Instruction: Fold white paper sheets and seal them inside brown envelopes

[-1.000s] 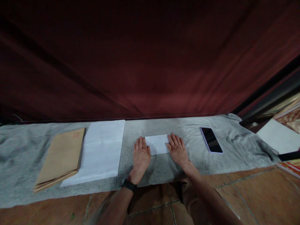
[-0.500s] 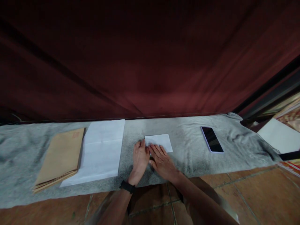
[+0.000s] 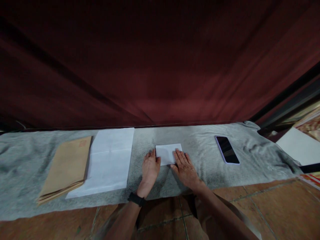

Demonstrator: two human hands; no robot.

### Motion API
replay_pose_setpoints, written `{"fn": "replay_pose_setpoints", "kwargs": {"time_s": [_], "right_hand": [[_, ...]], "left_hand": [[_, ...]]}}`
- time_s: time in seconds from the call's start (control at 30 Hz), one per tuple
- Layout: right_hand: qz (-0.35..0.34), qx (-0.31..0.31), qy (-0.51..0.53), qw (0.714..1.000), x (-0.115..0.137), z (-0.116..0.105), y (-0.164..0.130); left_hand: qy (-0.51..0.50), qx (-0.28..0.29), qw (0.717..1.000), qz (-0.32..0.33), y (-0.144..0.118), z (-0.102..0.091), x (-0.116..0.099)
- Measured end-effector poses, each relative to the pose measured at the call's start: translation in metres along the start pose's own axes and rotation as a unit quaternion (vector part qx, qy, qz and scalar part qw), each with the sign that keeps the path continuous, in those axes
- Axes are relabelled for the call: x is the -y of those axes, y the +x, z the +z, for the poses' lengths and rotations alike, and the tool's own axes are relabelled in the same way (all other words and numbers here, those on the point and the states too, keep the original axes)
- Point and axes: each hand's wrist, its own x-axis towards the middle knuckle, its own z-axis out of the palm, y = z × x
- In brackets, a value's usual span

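Two hands (image 3: 150,168) | on small paper (image 3: 165,154) | brown stack (image 3: 67,166): red print (image 3: 82,143) illegible

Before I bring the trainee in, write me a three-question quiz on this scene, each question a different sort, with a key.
1. True or false: the phone lies to the right of both the left hand and the right hand.
2. Choose one: the small white paper is (A) lying on the brown stack, (B) partly covered by the right hand, (C) under the phone.
3. Fill in: a black band circles the ____ wrist.

Key: 1. True. 2. B. 3. Left.
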Motion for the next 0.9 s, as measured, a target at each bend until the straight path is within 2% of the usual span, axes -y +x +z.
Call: {"fn": "replay_pose_setpoints", "kwargs": {"time_s": [0.1,0.2,0.37,0.43,0.5,0.57,0.63,0.7,0.77,0.87,0.9], "right_hand": [[0.012,0.01,0.002,1.0,-0.003,-0.001,-0.002],[0.021,0.016,0.023,0.999,-0.003,-0.003,-0.001],[0.069,0.014,0.14,0.988,-0.001,-0.012,0.011],[0.109,-0.002,0.228,0.968,-0.001,-0.018,0.019],[0.163,-0.025,0.328,0.93,0.0,-0.025,0.028],[0.217,-0.039,0.433,0.874,0.001,-0.032,0.035],[0.244,-0.022,0.537,0.807,0.003,-0.039,0.041],[0.236,0.024,0.62,0.748,0.006,-0.044,0.044],[0.229,0.067,0.678,0.695,0.007,-0.045,0.044],[0.28,0.078,0.727,0.621,0.004,-0.037,0.041],[0.298,0.073,0.729,0.612,0.001,-0.033,0.039]], "left_hand": [[-0.142,0.011,0.989,-0.038,0.005,0.0,0.004],[-0.291,0.012,0.954,-0.068,0.01,0.004,0.008],[-0.381,0.005,0.923,-0.057,0.013,0.007,0.004],[-0.407,-0.031,0.912,-0.043,0.009,0.0,0.0],[-0.395,-0.12,0.911,-0.001,0.002,-0.011,-0.003],[-0.319,-0.221,0.917,0.093,-0.008,-0.023,-0.005],[-0.203,-0.259,0.921,0.208,-0.019,-0.03,-0.004],[-0.089,-0.248,0.914,0.31,-0.028,-0.03,-0.004],[-0.005,-0.211,0.898,0.386,-0.034,-0.025,-0.005],[0.052,-0.146,0.888,0.432,-0.039,-0.014,-0.011],[0.058,-0.133,0.888,0.437,-0.042,-0.01,-0.014]]}}
